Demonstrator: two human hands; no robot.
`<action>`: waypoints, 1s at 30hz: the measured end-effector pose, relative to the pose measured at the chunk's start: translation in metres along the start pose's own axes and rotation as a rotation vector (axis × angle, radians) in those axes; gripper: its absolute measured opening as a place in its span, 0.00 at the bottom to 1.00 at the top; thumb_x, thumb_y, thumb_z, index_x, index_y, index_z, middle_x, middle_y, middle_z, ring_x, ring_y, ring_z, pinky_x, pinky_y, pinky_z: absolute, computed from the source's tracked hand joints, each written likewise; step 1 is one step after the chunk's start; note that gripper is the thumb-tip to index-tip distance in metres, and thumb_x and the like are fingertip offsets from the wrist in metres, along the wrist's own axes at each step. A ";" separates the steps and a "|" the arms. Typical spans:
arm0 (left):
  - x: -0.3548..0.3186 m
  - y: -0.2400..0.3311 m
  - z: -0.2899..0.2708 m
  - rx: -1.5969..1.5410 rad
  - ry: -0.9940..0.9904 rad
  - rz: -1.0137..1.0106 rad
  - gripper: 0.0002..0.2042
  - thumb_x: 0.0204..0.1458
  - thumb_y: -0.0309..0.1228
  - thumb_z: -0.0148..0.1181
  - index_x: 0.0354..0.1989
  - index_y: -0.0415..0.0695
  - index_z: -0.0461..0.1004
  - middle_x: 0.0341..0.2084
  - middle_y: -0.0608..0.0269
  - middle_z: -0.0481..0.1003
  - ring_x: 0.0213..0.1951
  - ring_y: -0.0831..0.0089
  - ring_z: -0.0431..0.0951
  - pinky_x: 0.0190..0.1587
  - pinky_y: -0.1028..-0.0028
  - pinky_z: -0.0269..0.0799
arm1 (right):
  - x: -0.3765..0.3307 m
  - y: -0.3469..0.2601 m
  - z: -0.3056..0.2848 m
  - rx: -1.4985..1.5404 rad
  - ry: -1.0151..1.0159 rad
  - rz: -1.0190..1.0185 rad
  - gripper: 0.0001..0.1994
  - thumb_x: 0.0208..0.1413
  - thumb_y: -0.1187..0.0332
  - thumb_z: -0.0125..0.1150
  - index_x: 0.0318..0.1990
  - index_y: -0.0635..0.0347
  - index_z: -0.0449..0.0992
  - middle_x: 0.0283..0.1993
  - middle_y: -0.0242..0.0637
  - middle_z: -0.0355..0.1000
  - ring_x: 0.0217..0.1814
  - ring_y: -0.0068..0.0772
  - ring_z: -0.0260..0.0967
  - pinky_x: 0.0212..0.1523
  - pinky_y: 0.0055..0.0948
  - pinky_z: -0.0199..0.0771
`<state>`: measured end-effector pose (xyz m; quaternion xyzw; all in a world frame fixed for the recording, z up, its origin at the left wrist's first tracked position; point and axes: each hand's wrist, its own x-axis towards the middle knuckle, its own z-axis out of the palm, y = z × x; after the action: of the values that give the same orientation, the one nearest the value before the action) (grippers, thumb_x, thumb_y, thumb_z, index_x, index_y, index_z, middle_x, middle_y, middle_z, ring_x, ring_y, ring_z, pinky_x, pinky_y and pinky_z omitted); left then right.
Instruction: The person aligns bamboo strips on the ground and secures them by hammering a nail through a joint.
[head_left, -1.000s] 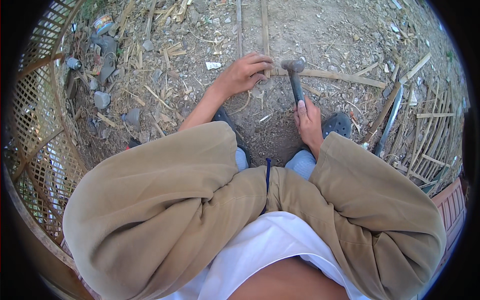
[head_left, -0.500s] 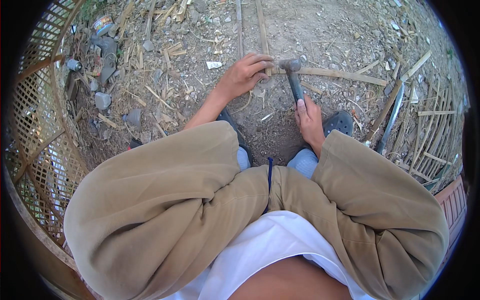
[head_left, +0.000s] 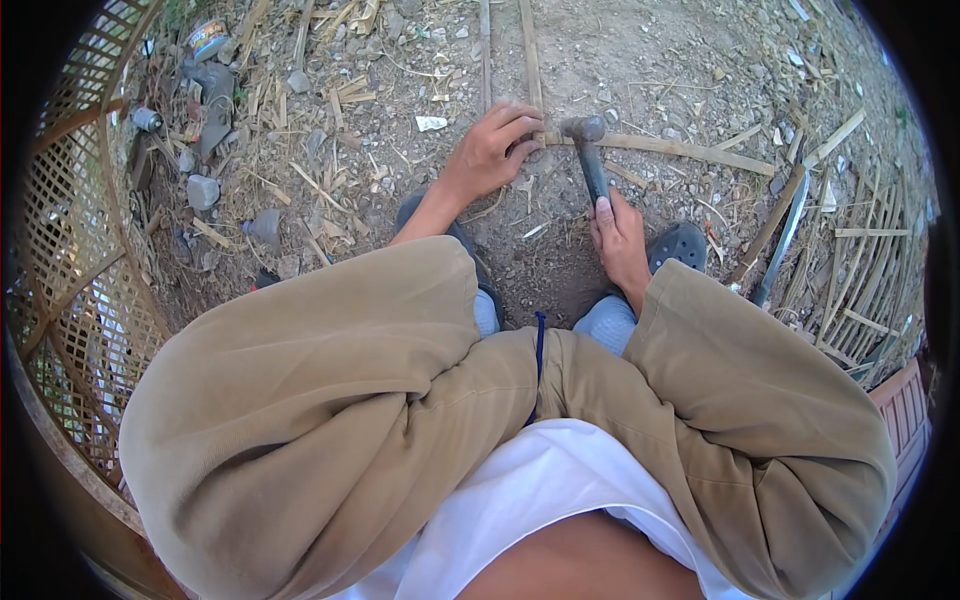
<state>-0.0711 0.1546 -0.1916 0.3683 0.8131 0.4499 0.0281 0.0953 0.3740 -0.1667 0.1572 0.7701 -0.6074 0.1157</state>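
My right hand (head_left: 620,240) is closed round the dark handle of a hammer (head_left: 588,150). The hammer's head rests low, over the left end of a crosswise wooden strip (head_left: 680,149). Just left of it, my left hand (head_left: 492,150) is bent with fingers curled and gripping where the crosswise strip meets a lengthwise wooden strip (head_left: 531,60). A second lengthwise strip (head_left: 486,50) runs under the left hand. Its fingers hide part of the joint, and no nail can be made out.
A long-bladed knife (head_left: 787,235) lies right beside a wooden stick (head_left: 775,222). Farther right is a lattice of thin slats (head_left: 860,260). A woven panel (head_left: 75,210) stands at left. Stones, wood chips and a tin can (head_left: 207,40) litter the dirt. My shoes (head_left: 678,245) flank the work.
My left hand has shifted very slightly at the strips' joint, its fingers a little more bent. The hammer stays almost in place in my right hand. The view has moved slightly.
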 end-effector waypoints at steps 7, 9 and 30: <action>-0.003 -0.003 0.007 -0.025 0.037 -0.020 0.10 0.52 0.19 0.70 0.43 0.40 0.80 0.41 0.56 0.79 0.46 0.55 0.81 0.48 0.62 0.79 | 0.001 -0.009 -0.001 0.006 -0.039 0.046 0.22 0.79 0.54 0.46 0.37 0.64 0.69 0.18 0.33 0.63 0.18 0.26 0.61 0.22 0.34 0.59; -0.003 -0.005 0.011 -0.024 0.038 -0.004 0.10 0.53 0.19 0.70 0.42 0.40 0.80 0.39 0.56 0.79 0.44 0.55 0.81 0.47 0.62 0.79 | 0.001 -0.008 -0.002 0.007 -0.037 0.046 0.22 0.79 0.54 0.46 0.37 0.64 0.69 0.18 0.33 0.63 0.18 0.26 0.61 0.22 0.34 0.59; -0.006 -0.003 0.031 0.066 0.277 -0.039 0.08 0.44 0.16 0.69 0.30 0.43 0.81 0.31 0.63 0.78 0.41 0.59 0.79 0.47 0.61 0.73 | -0.001 -0.010 -0.001 0.028 -0.057 0.023 0.23 0.80 0.52 0.46 0.35 0.62 0.70 0.18 0.29 0.62 0.18 0.21 0.59 0.21 0.31 0.57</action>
<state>-0.0569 0.1719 -0.2143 0.2877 0.8305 0.4688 -0.0877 0.0924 0.3730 -0.1570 0.1504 0.7562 -0.6207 0.1422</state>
